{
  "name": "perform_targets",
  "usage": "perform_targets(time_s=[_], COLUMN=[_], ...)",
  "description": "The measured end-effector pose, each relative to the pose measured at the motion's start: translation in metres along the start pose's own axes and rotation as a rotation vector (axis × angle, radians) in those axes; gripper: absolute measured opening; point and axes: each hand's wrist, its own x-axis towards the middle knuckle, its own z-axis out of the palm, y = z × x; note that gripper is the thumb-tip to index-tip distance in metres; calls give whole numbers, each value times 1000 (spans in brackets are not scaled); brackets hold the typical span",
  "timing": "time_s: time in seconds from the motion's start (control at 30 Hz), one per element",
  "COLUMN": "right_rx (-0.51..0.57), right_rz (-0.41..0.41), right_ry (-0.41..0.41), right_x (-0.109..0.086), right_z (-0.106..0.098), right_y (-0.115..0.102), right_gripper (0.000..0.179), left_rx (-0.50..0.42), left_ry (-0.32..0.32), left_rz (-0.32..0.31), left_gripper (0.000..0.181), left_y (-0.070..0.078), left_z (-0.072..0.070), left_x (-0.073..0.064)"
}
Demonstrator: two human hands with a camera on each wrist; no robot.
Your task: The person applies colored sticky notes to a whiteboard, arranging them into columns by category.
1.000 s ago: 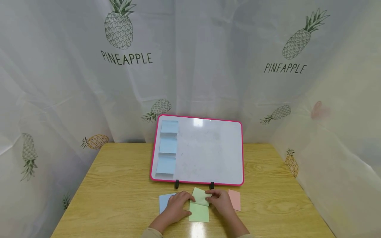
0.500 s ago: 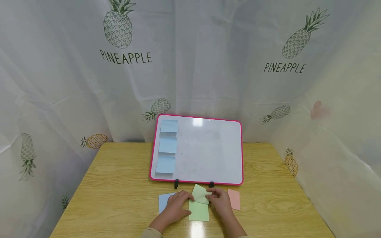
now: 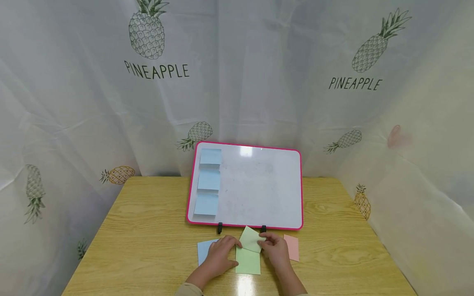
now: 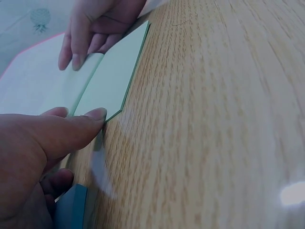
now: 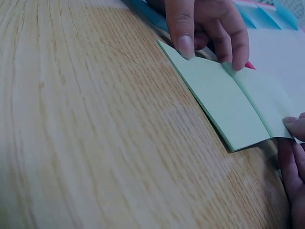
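The green pad (image 3: 248, 263) lies at the head view's bottom centre. The right hand (image 3: 277, 250) pinches its raised top sheet (image 3: 250, 240); the left hand (image 3: 220, 254), fingers spread, presses the pad's left side.

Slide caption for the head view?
Right hand pinches a raised green sheet while left hand holds the green pad near the whiteboard.

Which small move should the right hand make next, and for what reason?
Probably the right hand should gently pull the folded-back green sheet free: it pinches that sheet's edge, the sheet appears joined to the green pad along the crease, and the left hand steadies the pad's left side.
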Motion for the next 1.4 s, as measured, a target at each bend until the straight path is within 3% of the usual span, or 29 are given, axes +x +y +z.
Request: perform_targets(time_s=[0.4, 0.7, 0.87, 1.1, 1.4], right_rx=[24, 112, 141, 148, 131], right_rz=[-13, 15, 6, -4, -70], right_ry=[103, 111, 116, 178, 121], right_x=[-2, 0, -14, -1, 6], right_z=[2, 2, 1, 4, 1], right_y=[-4, -6, -30, -10, -30], right_gripper=[23, 29, 27, 31, 28], left_rx=[13, 9, 1, -5, 12], left_ry=[-27, -8, -7, 4, 17], left_rz=[-18, -21, -25, -32, -31], left_gripper=[41, 41, 41, 42, 40], left_y=[2, 3, 2, 3, 6], left_z=[-3, -3, -2, 1, -2], left_x=[3, 3, 2, 2, 0])
